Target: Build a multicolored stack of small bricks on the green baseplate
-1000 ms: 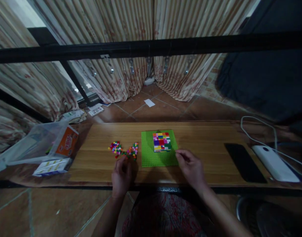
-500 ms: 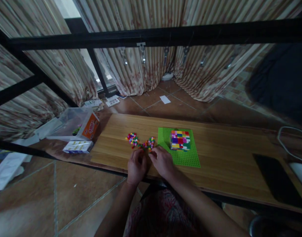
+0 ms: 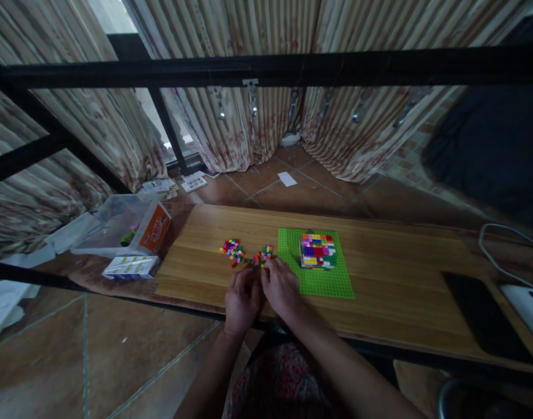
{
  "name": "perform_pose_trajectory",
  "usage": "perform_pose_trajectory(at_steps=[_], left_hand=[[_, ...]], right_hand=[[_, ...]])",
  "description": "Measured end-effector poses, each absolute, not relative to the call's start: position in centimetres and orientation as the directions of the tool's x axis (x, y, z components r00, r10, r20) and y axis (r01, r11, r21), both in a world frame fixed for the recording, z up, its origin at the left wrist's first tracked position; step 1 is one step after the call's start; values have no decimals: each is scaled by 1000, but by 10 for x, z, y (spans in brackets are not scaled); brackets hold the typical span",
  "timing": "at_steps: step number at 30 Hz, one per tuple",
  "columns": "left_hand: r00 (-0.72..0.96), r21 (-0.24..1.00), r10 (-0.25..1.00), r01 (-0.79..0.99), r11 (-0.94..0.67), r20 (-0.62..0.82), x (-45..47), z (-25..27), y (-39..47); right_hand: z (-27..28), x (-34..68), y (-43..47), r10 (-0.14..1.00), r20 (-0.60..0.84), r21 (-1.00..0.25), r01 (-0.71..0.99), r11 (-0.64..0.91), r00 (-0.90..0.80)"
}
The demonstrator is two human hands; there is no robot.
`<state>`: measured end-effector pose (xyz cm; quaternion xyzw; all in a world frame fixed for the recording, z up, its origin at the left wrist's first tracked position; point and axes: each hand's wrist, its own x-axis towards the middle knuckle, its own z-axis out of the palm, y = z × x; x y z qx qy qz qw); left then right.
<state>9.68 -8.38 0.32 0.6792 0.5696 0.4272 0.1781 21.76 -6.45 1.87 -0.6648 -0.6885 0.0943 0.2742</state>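
Note:
My left hand (image 3: 241,299) is at the near side of the wooden table top (image 3: 388,279), fingers curled in; anything between them is too small to make out. Close beside it, my right hand (image 3: 280,286) has its fingers bent together at the near edge of the loose toy bricks (image 3: 263,255), and what they pinch is hidden. More small coloured bricks (image 3: 232,249) lie scattered to the left. Right of the hands is a green studded baseplate (image 3: 321,285). On it stands a block built of many-coloured bricks (image 3: 317,251).
Left of the table are a clear plastic bin (image 3: 113,224) with an orange label and a white-and-blue box (image 3: 131,266). A dark flat panel (image 3: 484,317) and a white device (image 3: 526,305) with a cable sit at the right. A black rail (image 3: 266,70) crosses ahead.
My right hand has shifted slightly up and left, its fingertips closer to the bricks. My left hand stays nearly in place. The view has tilted a little.

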Motion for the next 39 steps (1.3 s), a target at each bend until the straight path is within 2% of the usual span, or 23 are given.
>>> perform_pose_trajectory(at_steps=[5, 8, 11, 14, 16, 29, 39], left_hand=[[-6, 712, 937, 652, -261, 349, 94, 0, -83], [2, 689, 936, 676, -261, 352, 93, -1, -82], [13, 671, 930, 689, -274, 367, 94, 0, -81], [19, 656, 926, 700, -281, 377, 95, 1, -81], [23, 645, 923, 709, -286, 384, 95, 1, -80], [16, 615, 933, 748, -249, 359, 98, 3, -80], [25, 608, 927, 749, -264, 373, 100, 1, -82]], right_hand=[[36, 237, -74, 941, 331, -766, 602, 227, 67], [46, 271, -87, 936, 315, -865, 455, 214, 158], [45, 317, -97, 902, 277, -911, 388, 137, 331], [36, 359, -96, 852, 207, -932, 361, 23, 480], [31, 376, -90, 833, 194, -927, 375, -17, 518], [26, 376, -62, 846, 144, -927, 369, -67, 514], [24, 379, -63, 836, 48, -975, 209, -80, 546]])
